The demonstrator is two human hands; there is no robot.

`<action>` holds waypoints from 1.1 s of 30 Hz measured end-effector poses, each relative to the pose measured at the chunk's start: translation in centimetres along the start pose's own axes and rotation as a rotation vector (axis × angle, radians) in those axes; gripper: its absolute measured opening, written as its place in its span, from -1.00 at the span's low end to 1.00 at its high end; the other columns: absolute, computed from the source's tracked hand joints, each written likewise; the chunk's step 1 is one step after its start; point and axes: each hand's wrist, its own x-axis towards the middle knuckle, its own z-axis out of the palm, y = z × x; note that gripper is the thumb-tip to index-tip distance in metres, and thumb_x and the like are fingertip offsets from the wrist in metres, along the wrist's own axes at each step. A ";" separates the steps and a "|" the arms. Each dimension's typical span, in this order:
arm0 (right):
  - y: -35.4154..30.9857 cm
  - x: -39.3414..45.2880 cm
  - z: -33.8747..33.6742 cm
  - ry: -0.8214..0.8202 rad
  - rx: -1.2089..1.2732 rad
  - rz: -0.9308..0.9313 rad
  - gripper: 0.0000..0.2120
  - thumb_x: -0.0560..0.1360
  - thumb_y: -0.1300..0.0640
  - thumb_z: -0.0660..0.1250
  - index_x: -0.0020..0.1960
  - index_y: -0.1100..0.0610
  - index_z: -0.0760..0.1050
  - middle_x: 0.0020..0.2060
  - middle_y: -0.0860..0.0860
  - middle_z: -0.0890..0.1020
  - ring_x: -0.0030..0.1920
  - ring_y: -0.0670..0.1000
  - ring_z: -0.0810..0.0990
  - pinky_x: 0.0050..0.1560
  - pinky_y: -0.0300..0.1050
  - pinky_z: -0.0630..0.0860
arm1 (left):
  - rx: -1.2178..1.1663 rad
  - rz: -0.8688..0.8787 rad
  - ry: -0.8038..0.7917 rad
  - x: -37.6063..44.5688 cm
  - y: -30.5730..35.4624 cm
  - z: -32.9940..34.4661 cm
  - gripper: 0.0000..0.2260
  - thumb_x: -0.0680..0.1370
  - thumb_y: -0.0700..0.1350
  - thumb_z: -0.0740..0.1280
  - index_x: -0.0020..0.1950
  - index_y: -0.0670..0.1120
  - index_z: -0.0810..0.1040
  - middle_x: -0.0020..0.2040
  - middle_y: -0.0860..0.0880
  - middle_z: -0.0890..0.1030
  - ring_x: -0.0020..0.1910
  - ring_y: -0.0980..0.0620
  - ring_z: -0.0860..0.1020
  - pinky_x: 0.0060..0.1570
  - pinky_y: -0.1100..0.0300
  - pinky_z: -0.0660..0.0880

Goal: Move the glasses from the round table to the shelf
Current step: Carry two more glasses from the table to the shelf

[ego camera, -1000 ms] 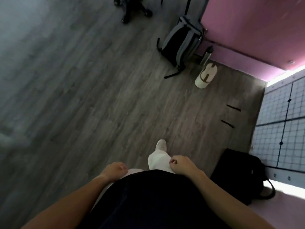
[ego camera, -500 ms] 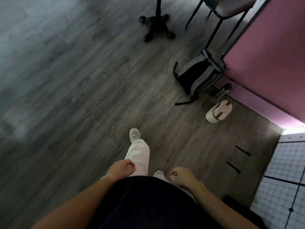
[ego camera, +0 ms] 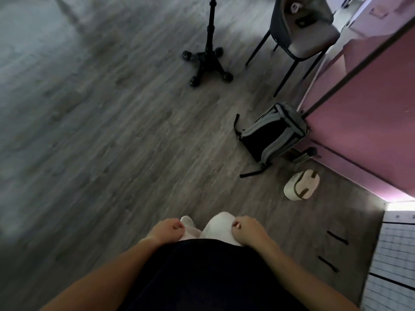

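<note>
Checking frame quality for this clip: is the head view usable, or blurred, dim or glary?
Head view: dim overall; floor at left smeared by motion blur; backpack and both hands, left and right, fairly sharp; bright glare strip at right edge; wide-angle bending of the pink wall.

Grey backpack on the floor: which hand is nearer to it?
Right. The right hand is curled at the waist, below the grey backpack; the left hand is farther left, across the body.

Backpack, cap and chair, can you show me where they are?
Backpack (ego camera: 272, 133), head view, on its grey side panel.
Cap (ego camera: 302, 185), head view, on the white crown.
Chair (ego camera: 314, 39), head view, on the seat cushion.
</note>
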 end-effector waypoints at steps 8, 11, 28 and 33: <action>-4.8 7.1 -6.1 -0.072 0.039 -0.026 -0.79 0.43 0.05 0.21 -0.08 0.06 0.60 -0.11 -0.01 0.65 -0.07 0.05 0.59 -0.02 -0.07 0.53 | -0.060 -0.034 -0.056 5.5 1.8 -7.2 -0.80 0.54 0.03 0.30 0.10 0.05 0.63 0.11 0.04 0.65 0.07 0.09 0.58 0.04 0.26 0.44; -6.9 11.6 -10.1 -0.042 0.086 -0.052 -0.79 0.43 0.06 0.21 -0.12 0.06 0.60 -0.16 -0.03 0.65 -0.11 0.03 0.60 -0.03 -0.04 0.55 | -0.070 -0.057 -0.063 8.5 2.9 -11.2 -0.86 0.54 0.03 0.31 0.05 0.08 0.62 0.07 0.07 0.65 0.06 0.11 0.58 0.04 0.29 0.43; -15.2 31.4 -36.3 -0.163 -0.138 -0.095 -0.69 0.55 0.03 0.12 0.05 0.12 0.60 0.06 0.12 0.65 0.03 0.17 0.60 0.03 -0.01 0.54 | -0.168 -0.064 0.259 24.3 20.4 -35.1 -0.77 0.52 -0.05 0.22 0.03 0.09 0.66 0.09 0.05 0.68 0.08 0.01 0.61 0.10 0.13 0.49; -18.2 35.7 -39.7 -0.226 -0.102 -0.084 -0.69 0.52 0.00 0.15 0.06 0.10 0.60 0.07 0.10 0.65 0.04 0.14 0.61 0.08 0.00 0.57 | -0.140 -0.070 0.101 28.6 21.7 -40.2 -0.79 0.52 0.00 0.26 0.07 0.13 0.63 0.15 0.06 0.66 0.16 0.04 0.58 0.24 0.09 0.45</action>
